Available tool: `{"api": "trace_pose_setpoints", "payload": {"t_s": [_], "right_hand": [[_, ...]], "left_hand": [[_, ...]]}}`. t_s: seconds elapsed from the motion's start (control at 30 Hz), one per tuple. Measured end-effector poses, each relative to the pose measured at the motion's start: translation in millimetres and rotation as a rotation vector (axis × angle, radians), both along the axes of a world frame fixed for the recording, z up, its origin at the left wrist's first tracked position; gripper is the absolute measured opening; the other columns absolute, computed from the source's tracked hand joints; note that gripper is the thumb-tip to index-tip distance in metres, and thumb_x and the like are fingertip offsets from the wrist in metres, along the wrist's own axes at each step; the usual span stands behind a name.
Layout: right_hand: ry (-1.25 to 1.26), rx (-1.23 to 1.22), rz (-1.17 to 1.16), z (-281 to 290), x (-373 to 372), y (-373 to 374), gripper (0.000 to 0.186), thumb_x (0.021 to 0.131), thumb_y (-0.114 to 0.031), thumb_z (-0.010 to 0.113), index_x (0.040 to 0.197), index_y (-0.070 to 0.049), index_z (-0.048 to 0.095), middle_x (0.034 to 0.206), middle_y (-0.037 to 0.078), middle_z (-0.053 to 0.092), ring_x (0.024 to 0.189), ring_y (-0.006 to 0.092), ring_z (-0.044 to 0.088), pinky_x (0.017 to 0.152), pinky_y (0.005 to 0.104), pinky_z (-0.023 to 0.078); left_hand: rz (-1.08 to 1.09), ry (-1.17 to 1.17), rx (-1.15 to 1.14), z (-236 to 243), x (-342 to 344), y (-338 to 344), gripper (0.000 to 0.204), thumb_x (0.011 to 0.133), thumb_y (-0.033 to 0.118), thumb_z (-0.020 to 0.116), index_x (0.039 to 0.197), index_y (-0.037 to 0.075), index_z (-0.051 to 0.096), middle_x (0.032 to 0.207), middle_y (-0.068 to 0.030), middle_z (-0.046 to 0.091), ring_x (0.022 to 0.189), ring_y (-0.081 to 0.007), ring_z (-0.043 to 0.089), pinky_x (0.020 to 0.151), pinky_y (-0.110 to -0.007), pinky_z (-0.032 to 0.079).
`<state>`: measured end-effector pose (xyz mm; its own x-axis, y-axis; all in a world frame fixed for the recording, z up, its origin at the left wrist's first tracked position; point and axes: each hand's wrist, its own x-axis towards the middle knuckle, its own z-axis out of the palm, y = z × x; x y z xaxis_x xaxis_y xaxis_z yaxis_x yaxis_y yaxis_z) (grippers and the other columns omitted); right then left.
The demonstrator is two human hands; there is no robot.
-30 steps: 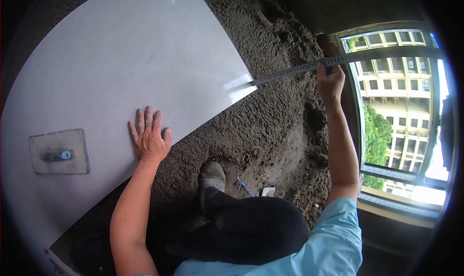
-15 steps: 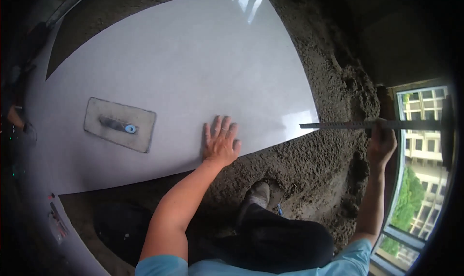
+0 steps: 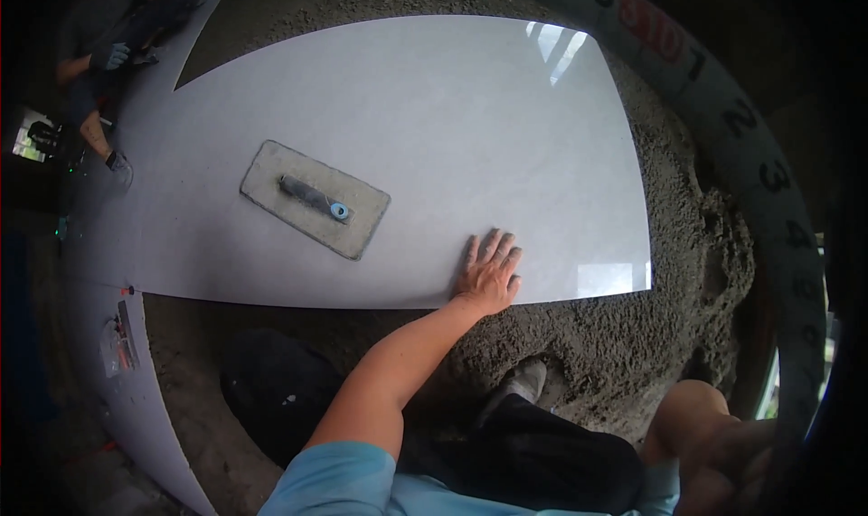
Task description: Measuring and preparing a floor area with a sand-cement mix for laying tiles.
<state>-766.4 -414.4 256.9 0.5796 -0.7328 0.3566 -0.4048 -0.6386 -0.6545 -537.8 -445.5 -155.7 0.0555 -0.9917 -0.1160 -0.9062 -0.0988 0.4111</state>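
My left hand (image 3: 489,276) lies flat near the close edge of a large pale glossy tile (image 3: 452,136), its fingers spread and holding nothing. To its left, a rectangular grey hand float (image 3: 316,200) rests on the tile, its dark handle with a blue end facing up. My right hand (image 3: 719,444) is at the lower right, close to the camera, fingers curled at the lower end of a tape measure (image 3: 785,191). The tape's marked blade arcs large across the upper right and right rim. The hand's grip is partly dark and hidden.
Rough wet mortar (image 3: 597,344) borders the tile on its right and near sides. My shoe (image 3: 526,379) stands in it. Another person (image 3: 108,55) with gloved hands is at the far left. Small items (image 3: 117,340) lie on a neighbouring tile at the left.
My right hand has drawn back from the tile's right corner toward me, bringing the tape up close to the camera. My left hand stays flat on the tile; the view has shifted left.
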Motion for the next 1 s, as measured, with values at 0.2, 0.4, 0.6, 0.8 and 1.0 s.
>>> {"api": "trace_pose_setpoints", "payload": {"t_s": [0.2, 0.4, 0.6, 0.8, 1.0], "right_hand": [[-0.615, -0.707, 0.22, -54, 54, -30, 0.015, 0.085, -0.001, 0.058, 0.084, -0.009, 0.045, 0.071, -0.001, 0.043, 0.048, 0.0105, 0.039, 0.045, 0.0284, 0.041], [-0.71, -0.888, -0.582, -62, 54, -21, 0.014, 0.082, -0.02, 0.04, 0.071, -0.017, 0.031, 0.064, -0.006, 0.033, 0.045, 0.0022, 0.03, 0.046, 0.0186, 0.027], [-0.403, -0.416, 0.398, -43, 43, -24, 0.015, 0.084, -0.006, 0.057, 0.094, -0.004, 0.045, 0.072, 0.005, 0.047, 0.046, 0.0134, 0.039, 0.04, 0.0309, 0.035], [-0.251, -0.429, 0.234, -23, 7, -14, 0.01, 0.094, -0.013, 0.048, 0.09, -0.004, 0.05, 0.079, 0.008, 0.056, 0.049, 0.011, 0.046, 0.04, 0.026, 0.038], [-0.481, -0.641, 0.102, -42, 26, -20, 0.01, 0.093, -0.01, 0.054, 0.095, -0.006, 0.045, 0.077, 0.006, 0.056, 0.05, 0.0134, 0.047, 0.045, 0.0276, 0.04]], "left_hand": [[0.03, 0.411, -0.131, -51, -6, 3, 0.059, 0.095, 0.04, 0.047, 0.145, 0.011, 0.039, 0.157, -0.0094, 0.026, 0.149, -0.0264, 0.014, 0.119, -0.054, 0.008], [-0.023, -0.002, 0.019, -8, -6, 8, 0.058, 0.095, 0.039, 0.048, 0.145, 0.011, 0.04, 0.158, -0.0087, 0.026, 0.148, -0.0257, 0.015, 0.12, -0.051, 0.009], [-0.039, 0.005, 0.019, -10, -6, 5, 0.058, 0.094, 0.038, 0.049, 0.145, 0.011, 0.039, 0.158, -0.0111, 0.025, 0.148, -0.0283, 0.016, 0.119, -0.054, 0.01], [-0.038, 0.03, 0.007, -7, -17, -2, 0.057, 0.095, 0.038, 0.047, 0.144, 0.01, 0.041, 0.157, -0.0092, 0.026, 0.148, -0.0267, 0.016, 0.119, -0.052, 0.01], [0.08, 0.351, 0.074, 4, -13, -7, 0.058, 0.095, 0.039, 0.047, 0.145, 0.01, 0.039, 0.157, -0.0103, 0.026, 0.149, -0.0267, 0.014, 0.119, -0.053, 0.009]]}}
